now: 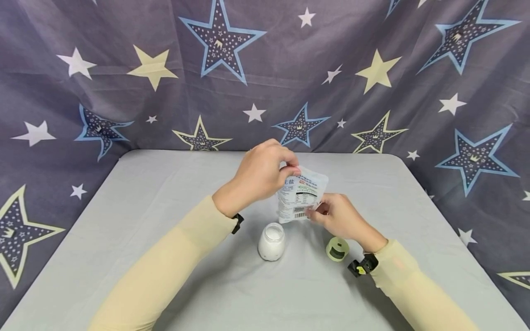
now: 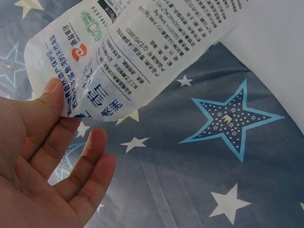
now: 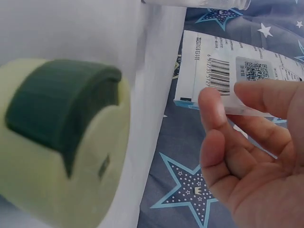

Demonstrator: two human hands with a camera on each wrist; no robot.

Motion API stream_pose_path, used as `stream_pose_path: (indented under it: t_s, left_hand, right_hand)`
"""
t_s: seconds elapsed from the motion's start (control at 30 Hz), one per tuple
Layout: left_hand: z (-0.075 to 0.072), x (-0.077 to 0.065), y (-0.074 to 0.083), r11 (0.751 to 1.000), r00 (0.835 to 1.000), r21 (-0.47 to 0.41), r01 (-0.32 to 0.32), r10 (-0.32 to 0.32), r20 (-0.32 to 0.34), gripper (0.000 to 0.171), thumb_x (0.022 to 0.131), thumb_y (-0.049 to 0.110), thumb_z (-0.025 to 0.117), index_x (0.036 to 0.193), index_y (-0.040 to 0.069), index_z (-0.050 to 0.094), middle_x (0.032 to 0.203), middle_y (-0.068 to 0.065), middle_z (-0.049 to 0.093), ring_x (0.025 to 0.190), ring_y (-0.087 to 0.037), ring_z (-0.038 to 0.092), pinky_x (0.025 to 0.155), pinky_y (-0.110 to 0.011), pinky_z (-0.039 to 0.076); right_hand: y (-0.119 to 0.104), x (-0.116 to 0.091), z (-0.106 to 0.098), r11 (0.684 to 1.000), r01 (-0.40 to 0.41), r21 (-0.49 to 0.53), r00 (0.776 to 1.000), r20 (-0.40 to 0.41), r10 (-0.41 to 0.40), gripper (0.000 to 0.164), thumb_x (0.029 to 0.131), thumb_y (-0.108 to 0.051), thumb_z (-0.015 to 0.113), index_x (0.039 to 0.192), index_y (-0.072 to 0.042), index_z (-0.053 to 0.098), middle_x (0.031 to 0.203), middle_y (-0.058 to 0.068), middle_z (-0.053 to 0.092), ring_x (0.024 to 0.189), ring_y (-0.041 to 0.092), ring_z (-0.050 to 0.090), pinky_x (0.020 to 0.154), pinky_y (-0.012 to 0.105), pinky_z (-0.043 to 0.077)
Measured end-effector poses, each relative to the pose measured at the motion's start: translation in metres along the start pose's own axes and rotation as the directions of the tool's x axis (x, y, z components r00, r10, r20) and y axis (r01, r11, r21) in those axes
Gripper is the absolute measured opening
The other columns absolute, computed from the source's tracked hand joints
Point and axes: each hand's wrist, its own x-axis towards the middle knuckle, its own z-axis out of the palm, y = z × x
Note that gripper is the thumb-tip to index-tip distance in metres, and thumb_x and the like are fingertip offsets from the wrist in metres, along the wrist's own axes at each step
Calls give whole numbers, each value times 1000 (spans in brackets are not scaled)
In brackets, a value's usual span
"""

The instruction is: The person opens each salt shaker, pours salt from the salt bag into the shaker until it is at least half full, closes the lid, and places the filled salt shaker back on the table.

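"Where's the packet [image 1: 304,195]?"
"Over the desk [image 1: 178,179]; the left hand [image 1: 265,170] pinches its top, the right hand [image 1: 343,218] its lower side."
"And the jar [image 1: 271,248]?"
"Upright nearby, white contents inside."

Pale grey table [image 1: 174,188], rounded far corners. Directly on it: a clear, round-bellied jar [image 1: 271,247] of white contents, upright, mouth uncovered; right of it, apart, a pale-green round plastic lid [image 1: 337,249] with dark-green section.
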Motion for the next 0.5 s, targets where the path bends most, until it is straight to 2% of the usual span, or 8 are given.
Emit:
stream_pose_path:
  t_s: [0.2, 0.5]
  left_hand:
    - [6, 7, -4, 998, 1000, 55, -10, 9, 11, 6, 89, 26, 82, 91, 21, 82, 87, 7, 73, 91, -15, 59, 74, -35, 50]
    - [13, 16, -12, 995, 1000, 98, 0, -1, 10, 9, 90, 28, 80, 95, 20, 83, 91, 8, 76, 98, -19, 60, 87, -39, 48]
  right_hand:
    - [3, 7, 2, 999, -23, 27, 999, 42, 22, 26, 93, 3, 68, 119, 3, 70, 106, 17, 75, 77, 20, 74, 69, 27, 59]
    - [6, 21, 4, 999, -42, -8, 996, 84, 42, 28, 97, -1, 65, 125, 4, 66, 113, 19, 73, 78, 28, 74, 73, 28, 59]
